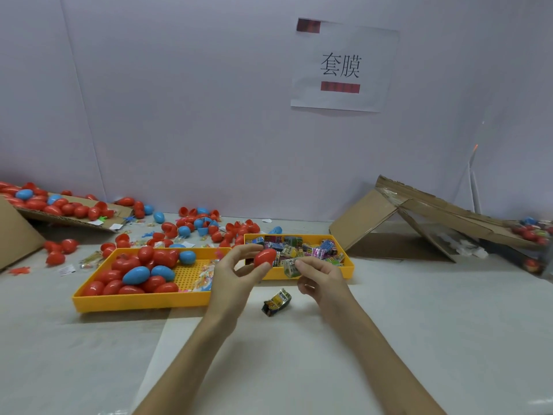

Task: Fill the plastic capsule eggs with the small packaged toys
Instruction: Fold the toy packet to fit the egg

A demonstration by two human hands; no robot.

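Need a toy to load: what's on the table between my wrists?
One loose toy packet, lying on the table; the head view shows it.

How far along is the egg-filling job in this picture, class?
Done, apparently: closed eggs piled in the left tray, contents hidden. In hand: the left hand holds a red egg; the right hand pinches a toy packet. Left: many packets in the right tray, one loose packet on the table, and open shells behind.
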